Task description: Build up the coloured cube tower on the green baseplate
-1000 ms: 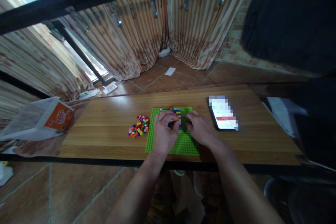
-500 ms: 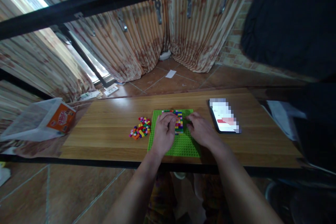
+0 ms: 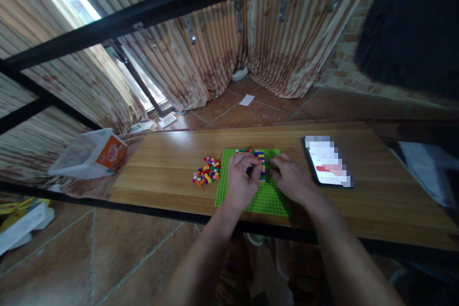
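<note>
Both hands rest on the green baseplate (image 3: 267, 196), which lies flat on the wooden desk (image 3: 172, 167) close to its near edge. The left hand (image 3: 242, 181) sits on the left half of the plate with its fingers curled inward, the tips pinched narrowly against a small dark brick (image 3: 250, 169) just beside the row of coloured bricks (image 3: 258, 158) already pressed onto the far part of the plate. That row runs along the plate's far edge and then turns down toward the near side in a short multicoloured column, which stands between the two hands. The right hand (image 3: 292, 180) lies palm down on the right half of the plate, fingers bent and touching the plate next to the column; whether its grip encloses anything cannot be told, as the fingertips hide what is beneath them. To the left of the plate, near but apart from it, lies a loose pile of small bricks (image 3: 207, 177) in red, yellow, pink, green and blue. To the right, a smartphone (image 3: 328, 167) lies flat on the desk with its screen lit. At the far left end of the desk a clear plastic tub (image 3: 89, 155) with an orange label lies tipped on its side. Beyond the desk hang striped curtains (image 3: 201, 67) over a tiled floor.
</note>
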The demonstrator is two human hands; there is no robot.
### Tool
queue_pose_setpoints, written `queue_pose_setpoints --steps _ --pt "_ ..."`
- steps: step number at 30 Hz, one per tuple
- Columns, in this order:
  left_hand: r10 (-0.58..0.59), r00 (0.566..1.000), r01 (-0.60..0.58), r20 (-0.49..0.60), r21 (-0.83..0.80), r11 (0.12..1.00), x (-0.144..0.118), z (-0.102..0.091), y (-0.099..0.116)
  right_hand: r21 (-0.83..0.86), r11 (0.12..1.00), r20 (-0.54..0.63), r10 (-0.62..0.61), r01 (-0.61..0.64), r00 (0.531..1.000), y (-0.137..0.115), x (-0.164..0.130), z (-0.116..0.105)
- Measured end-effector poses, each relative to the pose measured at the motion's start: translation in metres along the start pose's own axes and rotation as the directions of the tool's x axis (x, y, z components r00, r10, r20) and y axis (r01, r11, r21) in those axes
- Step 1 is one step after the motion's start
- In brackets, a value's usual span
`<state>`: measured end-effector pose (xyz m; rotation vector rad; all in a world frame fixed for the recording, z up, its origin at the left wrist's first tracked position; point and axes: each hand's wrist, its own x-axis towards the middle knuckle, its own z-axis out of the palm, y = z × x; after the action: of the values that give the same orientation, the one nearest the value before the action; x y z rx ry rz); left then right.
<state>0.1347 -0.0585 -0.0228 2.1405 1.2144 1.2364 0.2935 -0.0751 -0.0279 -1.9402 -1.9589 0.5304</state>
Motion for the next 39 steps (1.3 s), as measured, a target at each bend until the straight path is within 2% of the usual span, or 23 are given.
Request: queue_pose_setpoints --steps 20,28,39 --pt "0.016 1.000 -0.016 0.017 0.016 1.000 -0.0018 0.0001 -0.0007 0.005 1.000 -0.013 -0.002 0.002 1.000 -0.0006 -0.0004 0.0001" --pt "0.034 0.999 -0.033 0.037 -0.027 0.999 -0.0010 -0.0040 -0.0009 0.002 1.000 -0.024 -0.013 0.013 1.000 0.0008 -0.0005 0.0014" --pt "0.038 0.999 -0.040 0.037 0.030 0.999 -0.0028 -0.0013 -0.0026 0.000 1.000 -0.022 0.002 -0.002 1.000 0.0000 -0.0003 0.0010"
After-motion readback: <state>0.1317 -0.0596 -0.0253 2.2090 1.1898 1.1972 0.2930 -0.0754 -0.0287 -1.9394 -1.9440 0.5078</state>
